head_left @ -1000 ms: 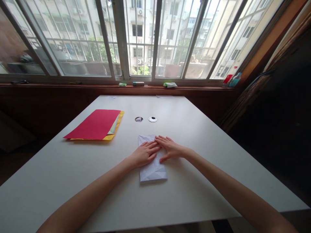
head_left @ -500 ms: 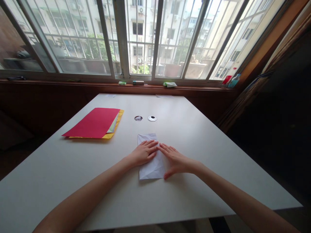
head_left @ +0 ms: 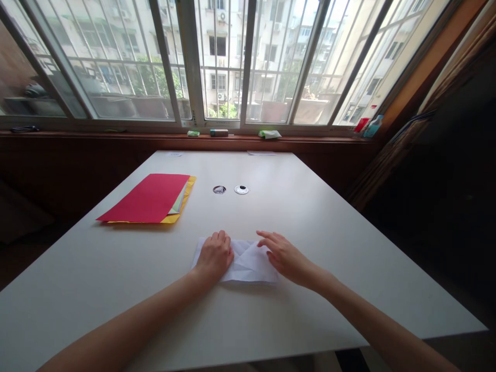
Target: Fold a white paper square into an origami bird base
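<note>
Folded white paper, creased diagonally, lies crosswise on the bench, the left hand curled over it, grip unclear, the right hand at its right end, loosely spread.

White table: folded paper, red-topped stack, two round, perhaps metallic fittings

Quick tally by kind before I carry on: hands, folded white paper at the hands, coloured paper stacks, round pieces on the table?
Hands: 2, left hand and right hand
Folded white paper: 1
Coloured paper stack: 1
Round pieces: 2
Total: 6
</note>
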The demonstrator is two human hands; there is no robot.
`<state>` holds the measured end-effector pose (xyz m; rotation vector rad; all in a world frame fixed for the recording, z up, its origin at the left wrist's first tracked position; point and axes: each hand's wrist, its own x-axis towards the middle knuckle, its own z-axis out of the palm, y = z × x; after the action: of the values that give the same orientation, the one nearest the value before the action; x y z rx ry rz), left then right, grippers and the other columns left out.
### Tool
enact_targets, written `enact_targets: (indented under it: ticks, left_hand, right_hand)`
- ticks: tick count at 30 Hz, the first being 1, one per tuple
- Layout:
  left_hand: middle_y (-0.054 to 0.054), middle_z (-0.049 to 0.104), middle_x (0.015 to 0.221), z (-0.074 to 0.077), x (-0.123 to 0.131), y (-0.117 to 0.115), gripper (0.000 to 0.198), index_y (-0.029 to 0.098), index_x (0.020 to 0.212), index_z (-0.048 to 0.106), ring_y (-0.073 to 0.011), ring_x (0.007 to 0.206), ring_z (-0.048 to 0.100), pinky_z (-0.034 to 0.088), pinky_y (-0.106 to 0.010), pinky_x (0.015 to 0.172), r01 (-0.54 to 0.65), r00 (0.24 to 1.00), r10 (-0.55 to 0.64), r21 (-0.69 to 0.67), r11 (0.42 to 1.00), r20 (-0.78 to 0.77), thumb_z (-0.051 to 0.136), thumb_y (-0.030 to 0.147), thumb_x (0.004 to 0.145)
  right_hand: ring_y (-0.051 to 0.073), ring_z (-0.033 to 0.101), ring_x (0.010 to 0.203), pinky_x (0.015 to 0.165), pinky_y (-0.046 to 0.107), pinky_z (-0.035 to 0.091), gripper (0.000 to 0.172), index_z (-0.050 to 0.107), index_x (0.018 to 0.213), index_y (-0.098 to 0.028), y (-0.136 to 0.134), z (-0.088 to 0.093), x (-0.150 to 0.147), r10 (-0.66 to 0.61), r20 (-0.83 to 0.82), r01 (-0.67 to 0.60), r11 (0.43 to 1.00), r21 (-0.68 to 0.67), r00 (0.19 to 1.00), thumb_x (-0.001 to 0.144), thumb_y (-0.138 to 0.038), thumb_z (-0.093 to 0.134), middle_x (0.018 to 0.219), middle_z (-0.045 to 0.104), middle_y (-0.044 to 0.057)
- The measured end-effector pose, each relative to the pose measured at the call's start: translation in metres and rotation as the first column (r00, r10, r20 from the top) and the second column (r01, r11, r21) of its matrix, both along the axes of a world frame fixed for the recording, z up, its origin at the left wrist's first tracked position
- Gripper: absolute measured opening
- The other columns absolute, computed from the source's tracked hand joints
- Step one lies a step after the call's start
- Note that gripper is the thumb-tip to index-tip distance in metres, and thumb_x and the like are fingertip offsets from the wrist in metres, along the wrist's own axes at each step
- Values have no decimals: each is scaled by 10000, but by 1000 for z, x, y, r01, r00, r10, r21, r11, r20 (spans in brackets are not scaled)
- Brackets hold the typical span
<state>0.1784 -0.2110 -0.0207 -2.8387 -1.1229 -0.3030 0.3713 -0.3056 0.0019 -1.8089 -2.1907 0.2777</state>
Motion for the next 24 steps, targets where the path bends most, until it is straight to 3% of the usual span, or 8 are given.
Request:
enact_targets:
  ticks: [4, 7, 9, 12, 14, 21, 24]
  left_hand:
    - [-138, 574, 919, -5, 4, -1, 217, 101, 909, 578, -256, 870, 544, 459, -413, 763, -7, 1000, 7, -4, 1000, 12, 381, 87, 820]
    - [-140, 590, 1012, -12, 4, 3, 265, 95, 983, 568, -234, 966, 550, 447, -394, 857, 58, 998, -57, -32, 998, 25, 343, 73, 846]
    - [-136, 556, 1176, -18, -1, 7, 315, 93, 1120, 525, -206, 1117, 500, 398, -361, 963, 129, 991, -127, -57, 990, 34, 329, 102, 874]
    - [-101, 393, 1401, -22, -15, 13, 441, 130, 1340, 347, -184, 1304, 334, 310, -357, 1060, 251, 968, -249, -103, 962, 38, 343, 254, 917]
    - [-77, 319, 1450, -23, -26, 15, 510, 165, 1387, 280, -188, 1341, 275, 275, -374, 1083, 312, 950, -310, -137, 940, 35, 344, 366, 923]
    - [-35, 254, 1476, -21, -39, 12, 512, 223, 1405, 251, -206, 1365, 213, 239, -425, 1094, 342, 939, -339, -193, 920, 52, 303, 413, 932]
    - [-11, 274, 1470, -20, -38, 8, 495, 250, 1399, 268, -220, 1368, 203, 251, -444, 1088, 338, 941, -332, -200, 920, 61, 321, 391, 927]
  right_hand:
    - [224, 259, 1340, 1100, 411, 260, 473, 363, 1339, -72, 7, -11, -49, 107, -10, -107, 994, -3, 994, 899, -246, 365, 1433, 316, 155]
    - [302, 161, 1362, 1109, 463, 221, 872, 234, 1400, -23, 12, -24, -66, 160, -25, -161, 986, -38, 987, 796, -601, 480, 1457, 213, 199]
    - [285, 79, 1376, 1127, 461, 149, 938, 173, 1420, -30, 11, -29, -66, 179, -19, -180, 981, -77, 984, 788, -691, 384, 1479, 118, 182]
    - [248, 32, 1382, 1136, 428, 107, 922, 138, 1432, -58, 8, -31, -53, 169, 40, -162, 977, -136, 985, 802, -712, 298, 1491, 60, 134]
    - [246, 52, 1382, 1131, 424, 131, 928, 133, 1432, -54, 6, -29, -39, 139, 62, -128, 980, -155, 988, 801, -718, 286, 1490, 66, 133]
    - [274, 113, 1376, 1118, 466, 154, 884, 195, 1421, -51, 4, -24, -4, 31, 99, -17, 991, -131, 995, 814, -679, 338, 1481, 141, 163]
    - [276, 219, 1350, 1098, 452, 215, 765, 316, 1383, -107, 8, -19, -3, 22, 84, -13, 994, -105, 996, 817, -608, 437, 1457, 259, 155]
